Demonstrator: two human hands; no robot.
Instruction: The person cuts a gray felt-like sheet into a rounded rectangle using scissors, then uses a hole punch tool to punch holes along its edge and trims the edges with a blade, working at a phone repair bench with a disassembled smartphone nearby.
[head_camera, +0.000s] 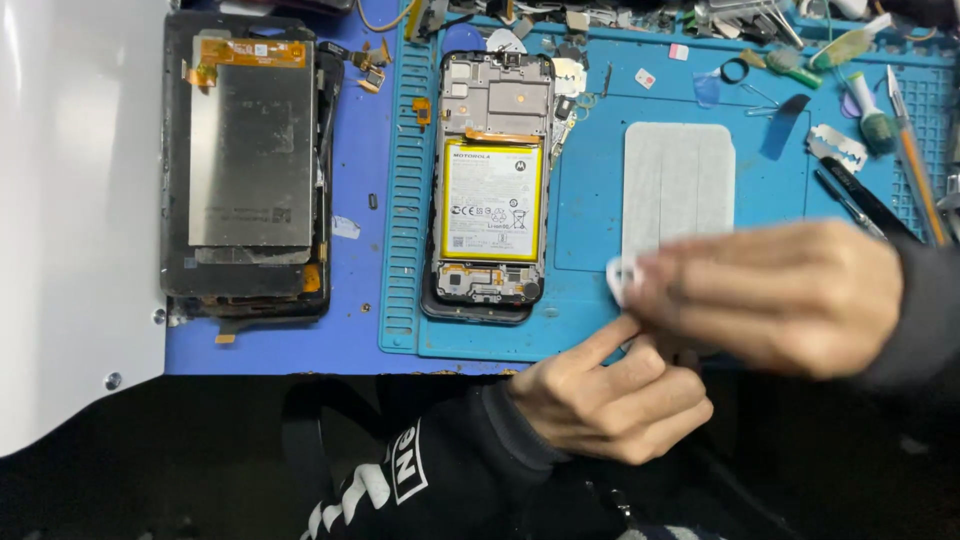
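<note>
- Left hand (610, 400), nearest, below the blue repair mat (590, 200), curls loosely, forefinger touching the sheet's lower edge.
- Right hand (770, 295) pinches a white adhesive sheet (677, 180) lying on the mat; peeling slowly and flat seems wise.
- Opened phone (490, 185) lies left on the mat.

The right hand (770, 295) reaches leftward, blurred, fingertips pinched together. The left hand (610, 400) lies just below it, loosely curled, forefinger extended toward those fingertips.

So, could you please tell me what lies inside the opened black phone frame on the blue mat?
A yellow-edged white battery fills the frame; whatever sits beneath it is covered.
</note>
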